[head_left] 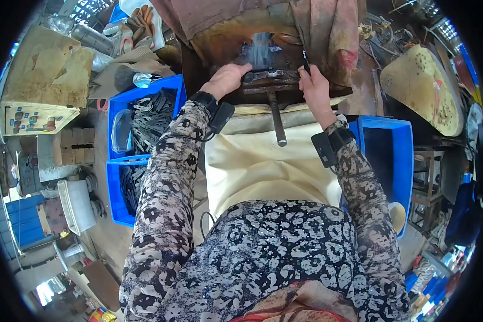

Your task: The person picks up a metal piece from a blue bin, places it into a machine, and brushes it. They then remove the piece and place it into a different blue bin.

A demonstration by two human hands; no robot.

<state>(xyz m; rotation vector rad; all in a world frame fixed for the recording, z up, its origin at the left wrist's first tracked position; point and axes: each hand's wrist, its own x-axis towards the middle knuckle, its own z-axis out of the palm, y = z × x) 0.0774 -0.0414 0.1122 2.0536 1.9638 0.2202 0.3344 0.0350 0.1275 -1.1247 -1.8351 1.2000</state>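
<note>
My left hand (224, 81) is closed, its thumb side pressed up to the left end of a dark metal fixture (268, 80); what its fingers hold, if anything, is hidden. Between the thumb and fingers of my right hand (317, 95), a thin dark metal strip (306, 60) stands nearly upright, right of the fixture. Behind the fixture, a grey-blue machine part (261, 51) looks streaked and blurred. A round metal bar (276, 121) sticks out from the fixture toward me.
At left, two blue bins (111, 161) hold many dark metal strips. Another blue bin (400, 153) stands at right. A cream cloth (273, 166) lies over my lap. Reddish-brown cloth (327, 37) hangs around the machine. Brown gloves (141, 24) lie at the far left, above a cream cabinet (45, 75).
</note>
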